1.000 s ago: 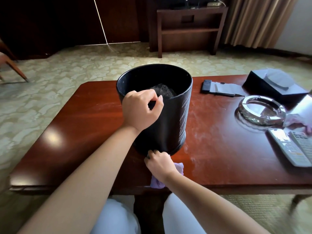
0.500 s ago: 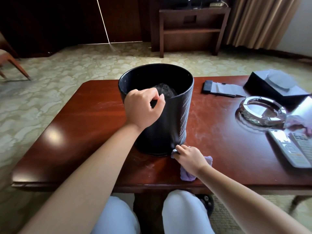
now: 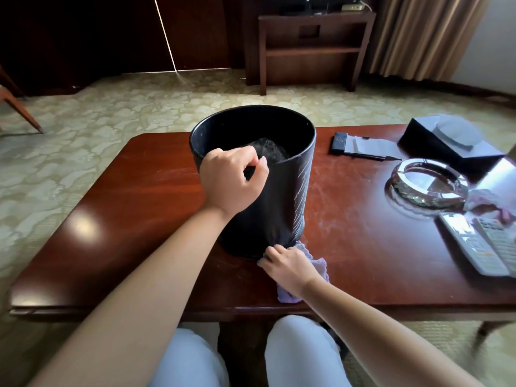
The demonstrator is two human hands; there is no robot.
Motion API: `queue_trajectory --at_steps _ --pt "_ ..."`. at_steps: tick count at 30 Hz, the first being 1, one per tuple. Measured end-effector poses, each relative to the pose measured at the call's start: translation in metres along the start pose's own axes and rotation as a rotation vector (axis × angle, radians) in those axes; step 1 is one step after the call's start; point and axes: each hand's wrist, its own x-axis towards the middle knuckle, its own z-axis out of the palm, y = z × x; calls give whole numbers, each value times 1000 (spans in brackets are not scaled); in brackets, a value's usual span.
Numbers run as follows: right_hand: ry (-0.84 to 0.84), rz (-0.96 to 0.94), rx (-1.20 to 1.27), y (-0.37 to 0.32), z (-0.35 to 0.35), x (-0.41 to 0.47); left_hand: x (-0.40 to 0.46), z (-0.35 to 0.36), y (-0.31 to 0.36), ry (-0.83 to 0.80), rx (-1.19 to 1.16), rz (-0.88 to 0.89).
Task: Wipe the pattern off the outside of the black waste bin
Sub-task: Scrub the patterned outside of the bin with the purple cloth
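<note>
The black waste bin (image 3: 268,196) stands upright on the reddish wooden worktop (image 3: 134,219), left of centre. The left hand (image 3: 233,181) grips its near rim, fingers curled over the edge. The right hand (image 3: 289,268) presses a lilac cloth (image 3: 318,263) against the bin's base on the near right side, fingers curled on the cloth. Pale scratchy lines (image 3: 300,196) mark the bin's right wall. To the right lie a glass ashtray (image 3: 427,182), two remote controls (image 3: 485,244) and a dark tissue box (image 3: 449,143).
</note>
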Motion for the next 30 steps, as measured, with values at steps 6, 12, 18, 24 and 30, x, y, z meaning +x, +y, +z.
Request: queue_trajectory --at_steps 6,12,18,24,30 --pt "-19 525 284 32 -5 -23 0 1 2 5 -12 -4" --pt "-100 899 475 35 -6 -23 1 2 3 21 -16 -8" --pt "-143 1270 690 42 -10 -15 1 3 0 -4 -23 -17" --pt "-95 1274 720 15 -17 -12 2 -1 -5 4 -15 22" --pt "-132 1213 779 -3 -23 -14 -2 -1 -9 29 120 38"
